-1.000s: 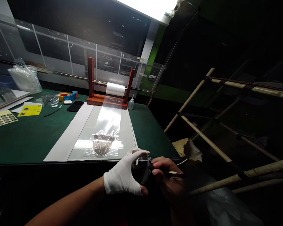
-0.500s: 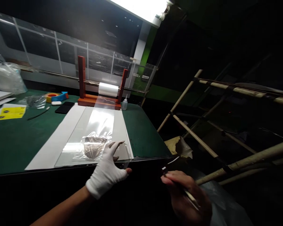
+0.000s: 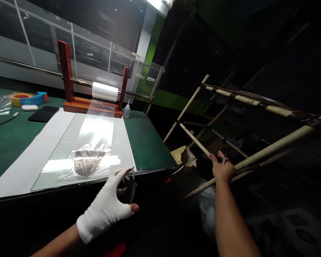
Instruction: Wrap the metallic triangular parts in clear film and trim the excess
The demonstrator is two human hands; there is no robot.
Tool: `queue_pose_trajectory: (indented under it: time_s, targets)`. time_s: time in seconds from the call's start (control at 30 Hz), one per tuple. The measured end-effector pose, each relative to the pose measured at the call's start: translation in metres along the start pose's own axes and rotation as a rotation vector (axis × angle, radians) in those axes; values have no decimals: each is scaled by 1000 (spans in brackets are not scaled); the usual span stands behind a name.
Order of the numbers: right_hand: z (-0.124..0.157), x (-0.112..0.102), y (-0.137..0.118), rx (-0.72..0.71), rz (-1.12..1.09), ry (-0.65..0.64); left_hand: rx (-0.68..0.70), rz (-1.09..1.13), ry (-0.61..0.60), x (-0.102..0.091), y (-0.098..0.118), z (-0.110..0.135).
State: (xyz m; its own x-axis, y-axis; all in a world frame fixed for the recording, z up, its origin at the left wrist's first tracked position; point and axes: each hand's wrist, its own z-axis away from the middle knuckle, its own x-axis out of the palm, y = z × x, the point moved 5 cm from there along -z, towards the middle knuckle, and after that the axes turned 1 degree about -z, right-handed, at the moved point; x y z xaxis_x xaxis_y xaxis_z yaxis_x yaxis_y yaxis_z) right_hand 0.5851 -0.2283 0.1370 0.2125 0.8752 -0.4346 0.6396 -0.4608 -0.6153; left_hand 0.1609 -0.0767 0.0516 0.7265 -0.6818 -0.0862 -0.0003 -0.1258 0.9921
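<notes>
My left hand (image 3: 107, 208), in a white glove, hovers just off the front edge of the green table (image 3: 147, 146). Its fingers curl round a clear curved piece (image 3: 130, 189). My bare right hand (image 3: 223, 170) is stretched out to the right among the pale poles of a rack (image 3: 259, 151). It is closed, and a thin tool (image 3: 224, 160) pokes up between its fingers. On the table a piece wrapped in crumpled clear film (image 3: 87, 162) lies on a film strip.
A film roll (image 3: 105, 91) hangs on a red wooden stand (image 3: 66, 71) at the back, its strip running over a white sheet (image 3: 29, 157). Nearby are a small dropper bottle (image 3: 126, 110), a black phone (image 3: 43, 114) and tape rolls (image 3: 26, 98). Brown paper (image 3: 184, 155) lies under the rack.
My hands have come apart. The right hand has swung out to the right into the poles with the thin tool. The left hand has stayed by the table edge, and my view has turned right.
</notes>
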Motion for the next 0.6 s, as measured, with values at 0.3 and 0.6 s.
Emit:
queue_pose_trajectory:
  time_s: [0.3,0.6]
  targets:
    - [107,72,11,257,-251,-435,-16,-34,31,5,3,-1]
    - [207,45,-149,-139,-621,-1040,-71,156,-4,6,10,1]
